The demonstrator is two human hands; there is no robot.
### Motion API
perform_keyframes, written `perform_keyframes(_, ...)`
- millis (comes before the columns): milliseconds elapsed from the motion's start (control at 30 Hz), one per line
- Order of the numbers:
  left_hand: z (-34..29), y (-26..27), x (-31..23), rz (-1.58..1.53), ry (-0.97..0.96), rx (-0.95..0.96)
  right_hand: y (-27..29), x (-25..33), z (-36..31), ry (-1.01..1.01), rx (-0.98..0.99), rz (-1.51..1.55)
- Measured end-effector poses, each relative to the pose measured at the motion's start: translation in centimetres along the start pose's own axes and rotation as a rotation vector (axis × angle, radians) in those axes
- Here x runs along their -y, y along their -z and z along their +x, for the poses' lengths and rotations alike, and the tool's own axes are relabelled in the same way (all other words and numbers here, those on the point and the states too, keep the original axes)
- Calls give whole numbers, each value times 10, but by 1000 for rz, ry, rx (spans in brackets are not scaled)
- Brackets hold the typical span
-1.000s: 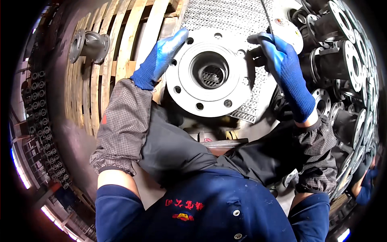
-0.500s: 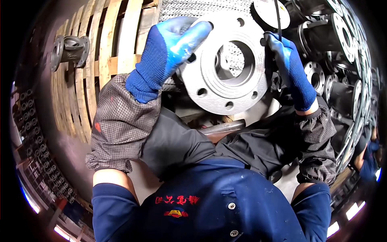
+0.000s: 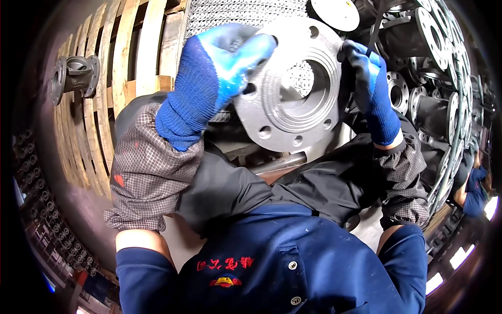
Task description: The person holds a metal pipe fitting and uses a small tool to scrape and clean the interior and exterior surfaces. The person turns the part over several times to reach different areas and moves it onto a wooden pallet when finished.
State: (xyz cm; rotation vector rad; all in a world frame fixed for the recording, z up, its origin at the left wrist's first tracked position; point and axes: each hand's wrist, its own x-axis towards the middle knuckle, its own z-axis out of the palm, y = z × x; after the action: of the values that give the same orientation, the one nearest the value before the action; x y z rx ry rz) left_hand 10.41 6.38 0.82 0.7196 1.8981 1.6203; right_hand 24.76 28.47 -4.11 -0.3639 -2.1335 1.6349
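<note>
A grey metal flanged fitting [image 3: 256,116] is held up in front of me, its ring of bolt holes and wide round bore facing me. My left hand [image 3: 230,60], in a blue coated glove, grips its left edge, the thumb lying over the rim near a bolt hole. On the opposite side, my right hand [image 3: 367,78], gloved alike, has its fingers bent at the right rim. A thin dark strip [image 3: 375,29] runs up past the right fingers; whether they hold it, I cannot tell. The fitting's far side is hidden.
A patterned grey metal surface [image 3: 235,13] lies behind the fitting. Left is a wooden pallet [image 3: 125,47] with a flanged fitting [image 3: 78,78] on it. Several dark flanged fittings [image 3: 434,118] are piled at right, near a pale disc [image 3: 337,13]. Another person [image 3: 473,191] is at far right.
The surroundings have shifted left in view, and the held fitting has tilted slightly. The dark strip by my right hand slants more. Both hands keep their places at the rim.
</note>
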Motion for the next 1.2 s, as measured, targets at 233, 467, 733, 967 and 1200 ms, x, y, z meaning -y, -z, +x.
perform_keyframes(233,3,24,31,-29,-43,-82,-16,58,4,-155,19,117)
perform_keyframes(467,13,50,36,596,-337,-296,-36,67,10,-179,195,26)
perform_keyframes(733,-63,0,-7,729,-112,-24,-74,90,12,-242,361,243)
perform_keyframes(967,-56,37,19,702,-257,-206,-14,45,39,46,7,73)
perform_keyframes(1200,-30,69,42,348,27,-314,-25,12,10,-501,-64,159)
